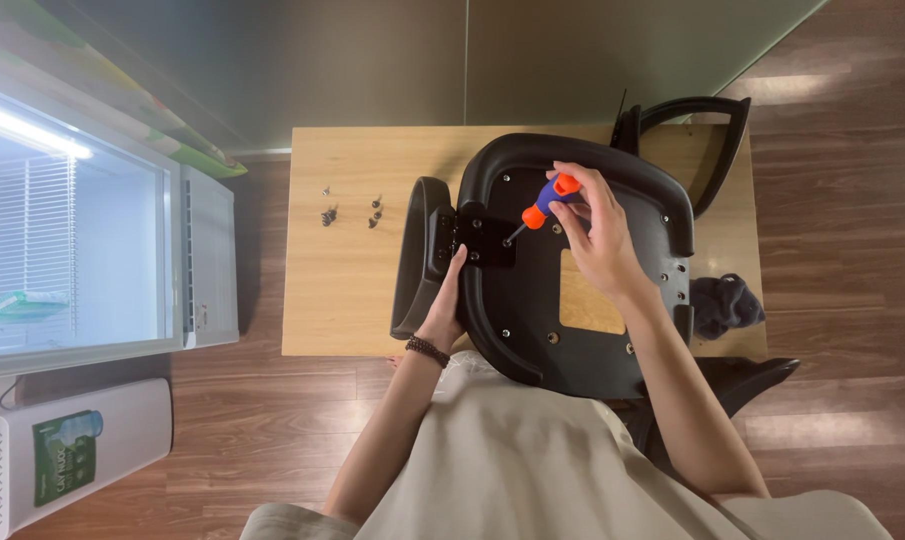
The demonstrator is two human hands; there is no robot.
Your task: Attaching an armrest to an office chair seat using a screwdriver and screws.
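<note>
Screwdriver (pixel 544 204), orange-handled, is gripped in the right hand (pixel 594 232), tip down on a bracket screw of the upturned chair seat (pixel 532 300) lying on the table (pixel 352 290). Left hand (pixel 444 310) clasps the armrest (pixel 419 255), seemingly to steady it; spare screws (pixel 350 212) lie apart.

Bare tabletop (pixel 347 290) left of armrest (pixel 417 255), past screws (pixel 350 211).

Even, soft indoor light, sharp focus throughout; a bright window (pixel 67 230) at left glares white, edges slightly bowed.

Orange-and-blue screwdriver (pixel 542 206) tilted, tip on black bracket (pixel 487 238) joining armrest (pixel 419 256) to upturned seat (pixel 572 270).
</note>
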